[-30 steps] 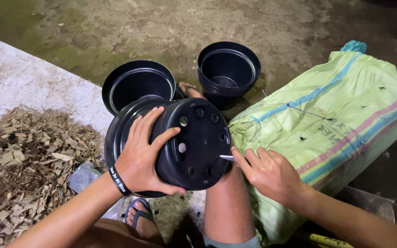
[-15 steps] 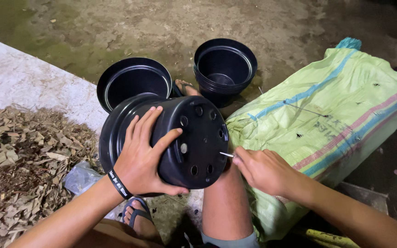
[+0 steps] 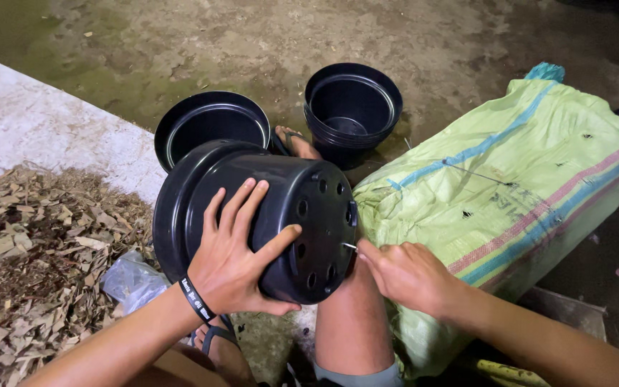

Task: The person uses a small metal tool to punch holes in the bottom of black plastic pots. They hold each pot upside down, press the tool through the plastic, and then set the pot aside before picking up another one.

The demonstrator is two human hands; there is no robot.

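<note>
A black plastic plant pot [image 3: 281,215] lies on its side over my knee, its holed bottom turned toward me and to the right. My left hand [image 3: 241,258] is spread over the pot's side wall and grips it. My right hand [image 3: 406,276] pinches a thin metal tool, like a nail [image 3: 350,246], whose tip touches the rim of the pot's bottom. A black band is on my left wrist.
Two more black pots stand on the dirt ground behind: one [image 3: 213,129] at centre left, a stack [image 3: 352,107] at centre. A green woven sack [image 3: 510,193] lies right. Dry leaf chips [image 3: 30,258] cover the concrete slab at left, with a clear plastic bag [image 3: 130,279].
The pot has tilted a little, so more of its side wall shows. My right hand stays at the pot's bottom edge with the metal tool.
</note>
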